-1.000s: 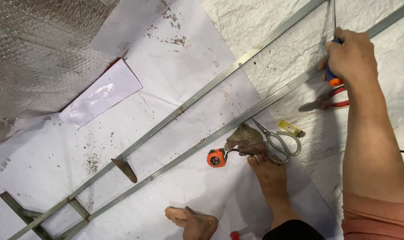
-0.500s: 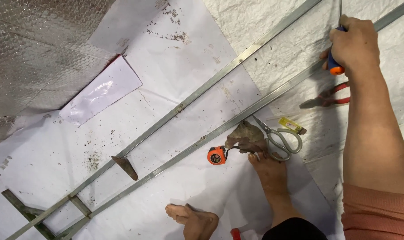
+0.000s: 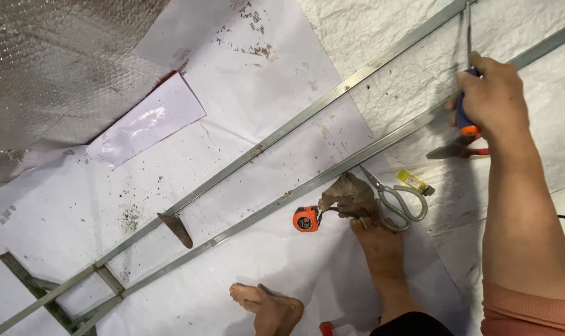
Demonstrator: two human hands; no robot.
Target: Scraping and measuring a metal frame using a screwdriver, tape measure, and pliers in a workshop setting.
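Right hand: our right hand (image 3: 490, 93) is wrapped tight round the blue-and-orange handle of a screwdriver (image 3: 464, 115), shaft pointing up and away, tip hidden near the far metal rail (image 3: 332, 99). Looks like a firm grip for pressing down.
Left hand: out of shot, so we can't tell what it's doing.
Just below the hand: red-handled pliers (image 3: 459, 149) lie on the sheet, parked within easy reach.
Down toward us: scissors (image 3: 394, 199) and a little yellow tag, then a dry brown leaf (image 3: 351, 196) and an orange tape measure (image 3: 306, 219) right by our bare foot (image 3: 379, 249).
Rails: the near metal rail (image 3: 282, 199) runs alongside the far one, joined by cross pieces at the lower left, ladder-style.
Floor: all of it sits on a white plastic sheet (image 3: 232, 143), silver bubble wrap (image 3: 58, 68) farthest from the hand.
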